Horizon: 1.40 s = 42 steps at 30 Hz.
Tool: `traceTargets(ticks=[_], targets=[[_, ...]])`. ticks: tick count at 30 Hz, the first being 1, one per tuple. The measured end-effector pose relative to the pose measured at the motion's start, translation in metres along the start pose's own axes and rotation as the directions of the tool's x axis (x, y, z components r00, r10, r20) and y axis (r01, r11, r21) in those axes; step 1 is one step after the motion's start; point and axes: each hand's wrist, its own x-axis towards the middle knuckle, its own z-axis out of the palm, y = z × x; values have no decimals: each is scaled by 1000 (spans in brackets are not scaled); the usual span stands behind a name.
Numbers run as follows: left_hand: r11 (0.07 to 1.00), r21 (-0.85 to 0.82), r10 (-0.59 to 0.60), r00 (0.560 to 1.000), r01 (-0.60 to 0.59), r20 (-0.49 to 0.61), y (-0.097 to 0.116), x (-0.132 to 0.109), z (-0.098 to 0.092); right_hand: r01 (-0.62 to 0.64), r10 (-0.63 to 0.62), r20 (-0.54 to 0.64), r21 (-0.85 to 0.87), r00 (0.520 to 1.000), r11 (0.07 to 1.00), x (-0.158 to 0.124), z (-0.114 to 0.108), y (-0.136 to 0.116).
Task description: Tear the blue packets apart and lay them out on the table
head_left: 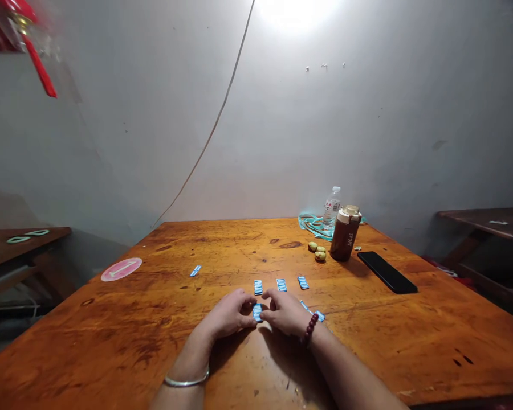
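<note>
My left hand (229,314) and my right hand (286,312) rest close together on the wooden table (111,336), fingers curled. Between their fingertips they pinch a small blue tile stack (257,311). Just beyond the hands, three small blue tile stacks (281,284) stand in a row. More blue tiles (314,311) lie beside my right wrist, partly hidden by the hand. One lone blue tile (195,270) lies further left. My left wrist wears a silver bangle, my right a dark bead bracelet.
A brown sport bottle (344,233), a clear water bottle (332,206), small green fruits (317,251) and a teal cord sit at the far right. A black phone (387,271) lies right of them. A pink round sticker (121,269) is at left. Benches flank the table.
</note>
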Motion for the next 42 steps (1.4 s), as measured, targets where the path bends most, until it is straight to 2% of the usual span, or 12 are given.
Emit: traceTargets(ticks=[3,8,10,12,15,17,19,22,25,33,37,42], targets=[[992,128,5,1000,-7,19,-1,2,-1,12,1,-110,115,994,993,0,-23,5],[959,280,2,987,44,-164,8,4,7,-35,83,-201,233,976,972,2,-42,35],[936,346,0,981,67,-192,15,4,12,-92,169,-221,323,960,942,1,-37,45],[914,394,-11,976,99,-218,19,4,16,-90,177,-255,318,951,944,0,-30,48],[882,442,-38,961,162,-276,17,5,17,12,26,-276,138,961,990,0,-18,35],[873,454,-50,957,180,-284,11,6,15,58,-56,-211,3,976,998,3,-9,23],[876,453,-49,964,166,-260,4,7,14,43,-57,-128,-108,990,993,10,0,12],[882,445,-51,969,156,-240,-3,7,13,-53,37,-82,-189,996,980,22,13,4],[886,433,-66,969,166,-237,-5,7,12,-111,90,-116,-187,989,976,30,22,5],[896,387,-144,967,217,-209,4,6,6,-116,87,-165,-180,982,977,26,25,5],[893,408,-107,969,193,-224,0,5,6,-107,70,-200,-178,977,978,24,27,4],[897,417,-56,973,148,-225,-8,7,7,-88,88,-206,8,975,996,22,28,4]])
